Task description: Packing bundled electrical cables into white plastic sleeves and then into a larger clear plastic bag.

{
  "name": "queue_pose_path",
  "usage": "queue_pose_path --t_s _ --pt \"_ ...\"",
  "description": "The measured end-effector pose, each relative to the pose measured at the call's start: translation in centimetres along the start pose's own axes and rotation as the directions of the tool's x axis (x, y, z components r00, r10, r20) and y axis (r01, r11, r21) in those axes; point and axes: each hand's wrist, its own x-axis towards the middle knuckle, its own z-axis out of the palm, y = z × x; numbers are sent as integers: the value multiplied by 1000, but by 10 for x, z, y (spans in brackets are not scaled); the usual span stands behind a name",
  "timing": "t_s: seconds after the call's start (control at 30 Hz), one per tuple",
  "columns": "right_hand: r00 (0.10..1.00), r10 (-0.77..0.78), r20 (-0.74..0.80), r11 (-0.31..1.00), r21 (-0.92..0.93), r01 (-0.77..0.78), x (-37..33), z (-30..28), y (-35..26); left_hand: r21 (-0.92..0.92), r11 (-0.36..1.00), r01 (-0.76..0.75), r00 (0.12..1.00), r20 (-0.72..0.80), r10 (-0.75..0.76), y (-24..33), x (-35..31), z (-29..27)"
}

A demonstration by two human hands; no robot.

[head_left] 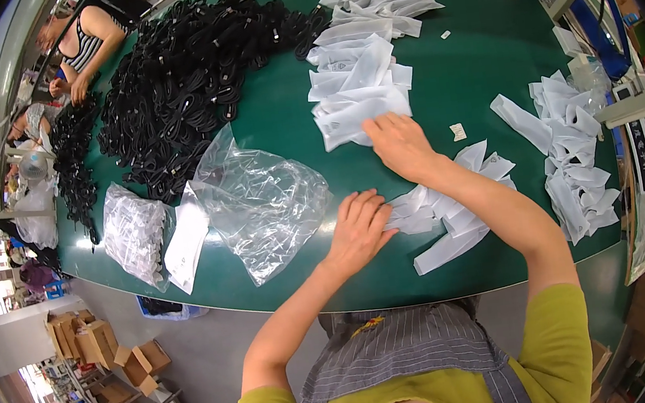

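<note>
My right hand (400, 145) is closed on the near end of a frosted white plastic bag (360, 113), at the front of a long row of overlapping bags running away up the table. Nearer to me, my left hand (359, 227) rests low over the table with its fingers bent. Its thumb and forefinger meet the left edge of a small fanned pile of white bags (459, 214), and a bag's edge lies between them. My right forearm crosses above that pile. What the bags contain cannot be made out.
A large heap of black coiled cables (175, 91) covers the far left. Before it lie a crumpled clear bag (267, 208), a packed bag of small white pieces (135, 231) and a white sheet (187, 245). More white bags (571, 149) lie right. Another person (86, 49) handles cables.
</note>
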Motion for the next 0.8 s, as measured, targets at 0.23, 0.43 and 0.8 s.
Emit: queue_pose_path --t_s 0.23,0.43,0.8 --pt "551 -18 834 15 551 -834 -26 -39 5 34 999 -22 999 49 20 -18 -4 -15" --pt "534 -59 843 393 511 -764 -22 -48 6 18 995 -100 989 113 98 -26 17 -24" --pt "985 -166 43 984 74 162 -26 -54 -9 -43 999 -33 999 -10 33 10 -11 -1"
